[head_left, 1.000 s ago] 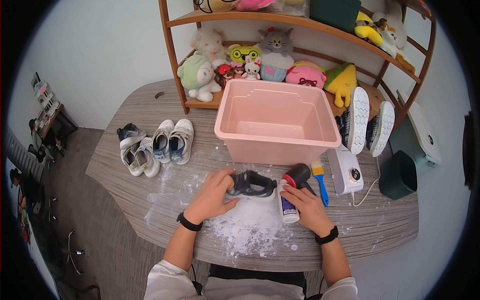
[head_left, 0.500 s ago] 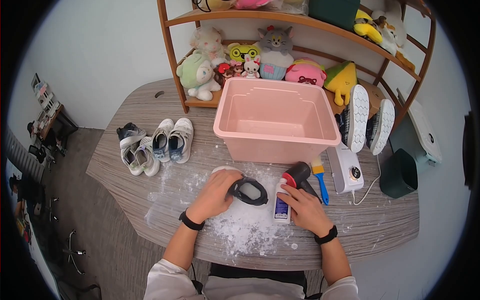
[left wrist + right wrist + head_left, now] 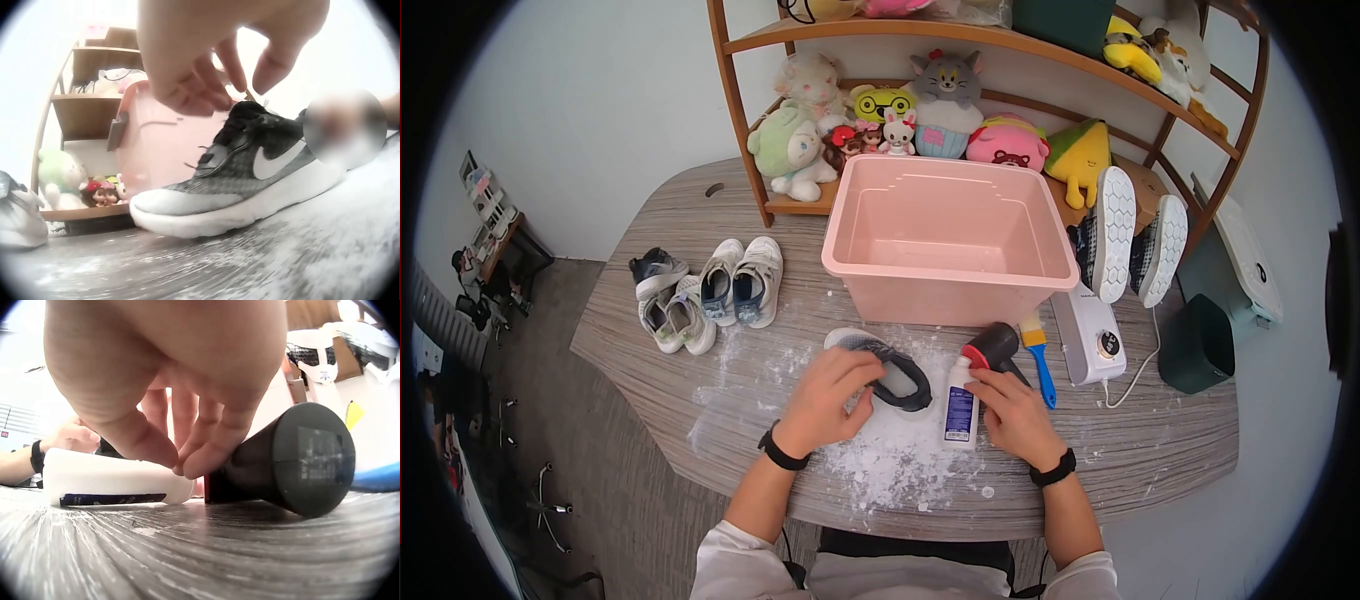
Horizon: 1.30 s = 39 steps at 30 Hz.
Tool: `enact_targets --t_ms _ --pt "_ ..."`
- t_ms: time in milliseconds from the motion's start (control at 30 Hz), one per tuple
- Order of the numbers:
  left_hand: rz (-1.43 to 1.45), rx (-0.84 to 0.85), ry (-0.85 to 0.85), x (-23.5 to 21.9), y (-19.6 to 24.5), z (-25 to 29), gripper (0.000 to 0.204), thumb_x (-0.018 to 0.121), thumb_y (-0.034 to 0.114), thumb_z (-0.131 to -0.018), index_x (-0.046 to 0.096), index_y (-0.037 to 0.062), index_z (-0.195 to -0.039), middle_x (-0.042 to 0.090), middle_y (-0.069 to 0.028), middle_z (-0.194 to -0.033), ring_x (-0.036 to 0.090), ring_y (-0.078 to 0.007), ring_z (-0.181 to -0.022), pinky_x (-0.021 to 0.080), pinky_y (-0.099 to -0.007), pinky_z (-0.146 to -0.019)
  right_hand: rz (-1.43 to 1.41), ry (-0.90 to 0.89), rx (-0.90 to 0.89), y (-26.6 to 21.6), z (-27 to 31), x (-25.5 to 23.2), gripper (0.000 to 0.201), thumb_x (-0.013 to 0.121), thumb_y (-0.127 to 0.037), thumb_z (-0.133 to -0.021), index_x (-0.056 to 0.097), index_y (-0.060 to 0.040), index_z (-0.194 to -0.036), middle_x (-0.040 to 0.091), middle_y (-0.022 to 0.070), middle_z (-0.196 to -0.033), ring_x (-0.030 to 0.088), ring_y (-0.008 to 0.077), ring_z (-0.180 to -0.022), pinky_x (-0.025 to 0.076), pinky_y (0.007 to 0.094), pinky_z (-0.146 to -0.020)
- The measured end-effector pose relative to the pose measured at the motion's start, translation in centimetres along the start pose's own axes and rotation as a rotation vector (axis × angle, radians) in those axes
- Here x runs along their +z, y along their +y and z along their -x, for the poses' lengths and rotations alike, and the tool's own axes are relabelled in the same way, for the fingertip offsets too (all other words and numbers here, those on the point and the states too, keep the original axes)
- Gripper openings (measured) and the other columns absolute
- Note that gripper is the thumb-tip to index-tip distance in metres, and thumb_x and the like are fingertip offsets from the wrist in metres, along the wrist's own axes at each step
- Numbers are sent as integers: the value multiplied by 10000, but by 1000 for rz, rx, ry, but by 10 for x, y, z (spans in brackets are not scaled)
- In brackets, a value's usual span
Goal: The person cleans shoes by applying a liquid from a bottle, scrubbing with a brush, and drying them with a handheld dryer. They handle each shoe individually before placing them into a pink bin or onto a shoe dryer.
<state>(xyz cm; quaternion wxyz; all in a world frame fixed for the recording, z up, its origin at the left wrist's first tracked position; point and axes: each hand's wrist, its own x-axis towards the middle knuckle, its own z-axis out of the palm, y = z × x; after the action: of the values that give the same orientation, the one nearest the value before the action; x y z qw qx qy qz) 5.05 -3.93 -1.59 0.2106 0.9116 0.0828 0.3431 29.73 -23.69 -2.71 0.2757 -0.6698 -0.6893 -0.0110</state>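
A dark grey sneaker [image 3: 244, 165] with a white sole stands upright on the powder-strewn table; in the head view its dark opening [image 3: 916, 397] faces up and its toe points to the upper left. Just above its tongue hangs the left hand [image 3: 830, 395], fingers loosely bent and apart from the shoe in the left wrist view. A white bottle [image 3: 106, 477] with a blue label lies on its side to the right of the shoe. My right hand [image 3: 1015, 412] has its fingertips at the bottle's neck end, thumb and fingertips close together.
A black hair dryer [image 3: 998, 347] lies right beside the bottle, then a blue-handled brush [image 3: 1045, 372] and a white shoe dryer [image 3: 1088, 340] bearing checked shoes. Behind is a pink bin [image 3: 950, 300]. Several other shoes [image 3: 757, 282] stand at left.
The sneaker was turned, its toe swinging to the upper left, and now stands upright; the left hand then came off it. The bottle's base swung left and its label turned upward.
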Motion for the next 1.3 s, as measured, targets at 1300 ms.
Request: enact_targets --t_ms 1300 --pt "244 -282 -46 24 10 7 224 779 147 -813 610 7 -860 585 -134 -802 603 -325 -638 485 -389 -569 60 189 533 20 8 9 468 801 -195 -833 585 -8 -1204 693 225 -1075 686 449 -913 549 514 -784"
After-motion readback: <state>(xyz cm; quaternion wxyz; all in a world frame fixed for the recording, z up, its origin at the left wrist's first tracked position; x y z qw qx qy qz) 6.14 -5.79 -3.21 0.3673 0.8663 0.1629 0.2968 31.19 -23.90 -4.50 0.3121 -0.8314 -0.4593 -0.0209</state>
